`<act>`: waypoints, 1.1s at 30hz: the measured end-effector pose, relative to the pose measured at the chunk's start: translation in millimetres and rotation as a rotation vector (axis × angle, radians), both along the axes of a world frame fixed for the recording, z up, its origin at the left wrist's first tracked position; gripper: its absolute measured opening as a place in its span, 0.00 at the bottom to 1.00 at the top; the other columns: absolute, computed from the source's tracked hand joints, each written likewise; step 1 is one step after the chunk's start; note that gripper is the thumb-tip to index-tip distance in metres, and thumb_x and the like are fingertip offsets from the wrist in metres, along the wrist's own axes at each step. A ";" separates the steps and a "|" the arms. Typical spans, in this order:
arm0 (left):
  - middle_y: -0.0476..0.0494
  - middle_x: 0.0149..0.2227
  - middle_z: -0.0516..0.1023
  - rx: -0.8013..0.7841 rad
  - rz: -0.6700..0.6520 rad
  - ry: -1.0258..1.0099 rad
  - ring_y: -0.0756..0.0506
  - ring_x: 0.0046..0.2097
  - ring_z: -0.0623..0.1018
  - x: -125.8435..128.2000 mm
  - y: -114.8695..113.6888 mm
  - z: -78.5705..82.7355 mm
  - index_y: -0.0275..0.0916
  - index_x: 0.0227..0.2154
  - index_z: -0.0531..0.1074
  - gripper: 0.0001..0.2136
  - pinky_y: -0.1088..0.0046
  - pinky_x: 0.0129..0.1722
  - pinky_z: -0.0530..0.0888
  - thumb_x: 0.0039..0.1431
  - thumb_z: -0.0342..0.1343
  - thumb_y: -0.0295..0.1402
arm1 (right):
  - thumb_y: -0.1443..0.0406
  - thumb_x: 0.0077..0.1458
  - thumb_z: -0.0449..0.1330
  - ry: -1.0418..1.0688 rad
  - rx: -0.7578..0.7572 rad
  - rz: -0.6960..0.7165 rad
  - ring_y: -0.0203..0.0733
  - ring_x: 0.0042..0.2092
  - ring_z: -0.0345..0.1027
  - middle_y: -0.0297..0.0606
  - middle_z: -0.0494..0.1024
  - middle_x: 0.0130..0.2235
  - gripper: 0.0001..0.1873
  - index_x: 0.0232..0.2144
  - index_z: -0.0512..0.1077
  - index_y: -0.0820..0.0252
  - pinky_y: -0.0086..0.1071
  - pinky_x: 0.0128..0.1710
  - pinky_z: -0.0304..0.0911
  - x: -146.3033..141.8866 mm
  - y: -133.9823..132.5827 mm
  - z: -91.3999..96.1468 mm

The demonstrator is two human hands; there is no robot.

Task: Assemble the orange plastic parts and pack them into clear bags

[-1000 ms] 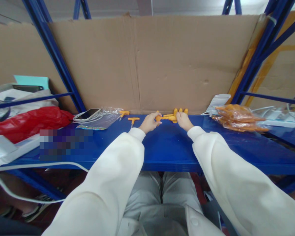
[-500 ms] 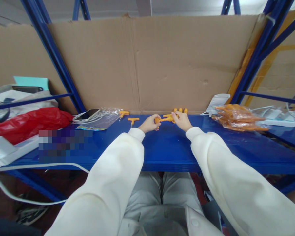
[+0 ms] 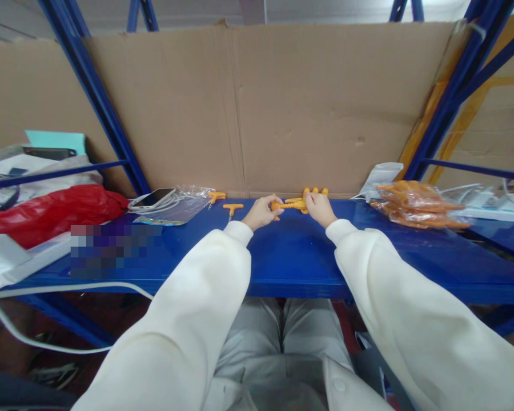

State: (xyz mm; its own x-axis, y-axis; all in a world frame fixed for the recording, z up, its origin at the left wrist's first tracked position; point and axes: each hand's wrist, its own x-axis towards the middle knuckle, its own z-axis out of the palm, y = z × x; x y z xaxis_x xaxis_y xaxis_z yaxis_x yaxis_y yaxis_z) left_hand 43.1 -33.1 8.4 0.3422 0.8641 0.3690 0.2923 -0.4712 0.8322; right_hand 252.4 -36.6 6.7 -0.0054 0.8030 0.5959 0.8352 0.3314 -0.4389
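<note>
My left hand (image 3: pixel 261 213) has its fingers closed on the orange end of a ridged, screw-like toy piece (image 3: pixel 286 205). This piece lies level and points right, into a yellow plastic toy part with several rounded knobs (image 3: pixel 316 192). My right hand (image 3: pixel 321 208) grips that knobbed part from the right, its fingers partly hiding it. How deep the ridged piece sits in it I cannot tell. Left of my left hand, an orange T-handled tool (image 3: pixel 233 207) with a thin metal shank lies on the blue shelf (image 3: pixel 297 257). A second orange T-handled tool (image 3: pixel 216 196) lies farther back.
A phone (image 3: pixel 155 197) with a white cable and a clear plastic bag (image 3: pixel 184 205) lie at the left, near a red bag (image 3: pixel 60 208). Wrapped orange pieces (image 3: pixel 415 204) are stacked at the right. A cardboard sheet (image 3: pixel 282 108) closes off the back between blue posts.
My left fingers have shifted slightly on the orange end, and more of it shows. My right hand has moved very slightly right. The view has tilted a little.
</note>
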 end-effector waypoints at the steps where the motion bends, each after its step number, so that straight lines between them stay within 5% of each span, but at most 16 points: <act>1: 0.55 0.25 0.72 -0.002 0.011 0.008 0.53 0.23 0.76 -0.1 0.6 0.0 0.34 0.38 0.75 0.10 0.76 0.26 0.79 0.55 0.67 0.22 | 0.56 0.70 0.43 0.004 -0.004 0.016 0.54 0.37 0.74 0.52 0.80 0.31 0.28 0.28 0.77 0.61 0.44 0.44 0.67 0.1 0.6 -0.1; 7: 0.54 0.25 0.73 -0.007 0.111 0.086 0.53 0.21 0.76 -3.1 -3.2 2.7 0.35 0.35 0.72 0.06 0.76 0.25 0.78 0.57 0.62 0.20 | 0.49 0.65 0.56 -0.174 -0.053 0.133 0.51 0.38 0.75 0.47 0.82 0.37 0.21 0.36 0.78 0.59 0.41 0.42 0.65 0.6 -5.3 1.1; 10: 0.54 0.25 0.73 -0.011 0.155 0.121 0.52 0.22 0.77 -2.1 -7.4 5.3 0.35 0.35 0.72 0.06 0.76 0.26 0.78 0.58 0.61 0.19 | 0.57 0.61 0.64 -0.485 0.020 0.075 0.58 0.49 0.74 0.54 0.81 0.46 0.16 0.44 0.78 0.64 0.45 0.49 0.63 -4.9 -16.5 8.0; 14: 0.52 0.25 0.74 -0.040 0.152 0.136 0.51 0.22 0.78 2.8 -11.1 7.8 0.35 0.35 0.72 0.06 0.73 0.27 0.79 0.59 0.61 0.20 | 0.72 0.63 0.54 -0.769 0.055 -0.029 0.61 0.53 0.72 0.63 0.81 0.46 0.14 0.46 0.77 0.72 0.50 0.54 0.59 -20.8 -29.3 18.2; 20: 0.53 0.24 0.73 -0.060 0.100 0.132 0.51 0.21 0.77 6.2 -10.9 6.3 0.35 0.35 0.71 0.07 0.76 0.24 0.77 0.58 0.62 0.19 | 0.72 0.66 0.50 -0.736 -0.091 -0.032 0.59 0.46 0.79 0.65 0.83 0.42 0.17 0.47 0.77 0.73 0.44 0.47 0.65 -32.5 -31.3 19.3; 27: 0.54 0.23 0.71 0.009 0.082 0.156 0.53 0.20 0.75 5.3 -11.1 6.2 0.35 0.34 0.72 0.06 0.80 0.21 0.72 0.58 0.61 0.20 | 0.69 0.66 0.50 -0.792 -0.152 -0.060 0.60 0.49 0.79 0.64 0.82 0.45 0.20 0.52 0.76 0.73 0.42 0.49 0.69 -30.8 -39.6 24.8; 33: 0.51 0.27 0.74 0.194 0.089 0.280 0.49 0.27 0.77 3.1 -8.4 7.4 0.36 0.36 0.74 0.05 0.72 0.31 0.77 0.58 0.60 0.22 | 0.67 0.66 0.51 -0.786 -0.215 -0.074 0.61 0.53 0.78 0.62 0.82 0.47 0.21 0.54 0.77 0.71 0.43 0.52 0.69 -33.3 -40.2 28.3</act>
